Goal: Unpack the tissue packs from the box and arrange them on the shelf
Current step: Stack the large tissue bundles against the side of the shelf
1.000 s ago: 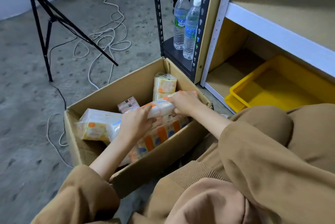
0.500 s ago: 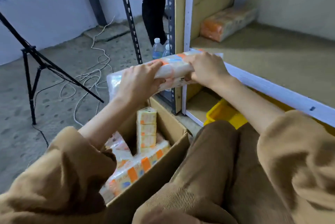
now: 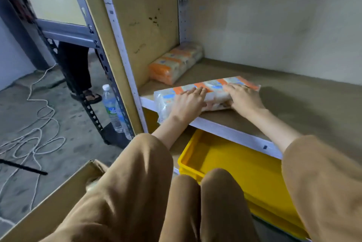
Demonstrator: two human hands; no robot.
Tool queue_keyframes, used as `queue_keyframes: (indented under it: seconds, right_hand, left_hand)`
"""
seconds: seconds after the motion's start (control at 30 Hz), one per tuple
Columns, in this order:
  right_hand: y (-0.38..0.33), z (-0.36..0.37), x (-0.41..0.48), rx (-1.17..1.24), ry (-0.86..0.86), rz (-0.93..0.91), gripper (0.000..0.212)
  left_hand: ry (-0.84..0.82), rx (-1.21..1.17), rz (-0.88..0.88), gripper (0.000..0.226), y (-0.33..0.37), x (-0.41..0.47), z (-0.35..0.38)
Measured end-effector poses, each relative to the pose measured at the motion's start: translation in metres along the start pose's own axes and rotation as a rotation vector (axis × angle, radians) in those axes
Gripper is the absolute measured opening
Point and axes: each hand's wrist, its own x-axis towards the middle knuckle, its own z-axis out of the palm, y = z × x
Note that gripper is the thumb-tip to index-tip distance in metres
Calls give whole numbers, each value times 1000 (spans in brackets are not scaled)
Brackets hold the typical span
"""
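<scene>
A long tissue pack in clear wrap with orange and blue print lies on the brown shelf board, near its white front edge. My left hand rests on the pack's left part, and my right hand presses on its right part; both hold it. Another tissue pack lies further back against the shelf's left wall. Only a corner of the cardboard box shows at the lower left; its contents are hidden.
A yellow plastic tray sits on the level below the shelf. Water bottles stand beside the metal upright. White cable coils on the concrete floor at the left, where a person's sandalled foot stands.
Both hands have carried the long tissue pack from above the box to the right and set it down on the shelf board. The view has swung from the box to the shelf.
</scene>
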Motion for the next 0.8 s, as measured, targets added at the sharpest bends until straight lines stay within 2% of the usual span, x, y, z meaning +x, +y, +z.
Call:
queue_keyframes:
  seconds: [0.2, 0.3, 0.47, 0.67, 0.8]
  right_hand:
    - [29, 21, 22, 17, -60, -44, 67]
    - [33, 22, 37, 5, -127, -82, 76]
    - [30, 20, 51, -4, -162, -100, 80]
    - [23, 18, 33, 50, -105, -55, 71]
    - [14, 22, 8, 83, -119, -19, 56]
  left_hand:
    - [98, -41, -53, 63, 10, 30, 15]
    - [-61, -112, -57, 67, 1, 35, 8]
    - [-114, -113, -71, 80, -23, 39, 17]
    - [-84, -118, -121, 74, -21, 54, 20]
    - [7, -36, -137, 56, -16, 60, 14]
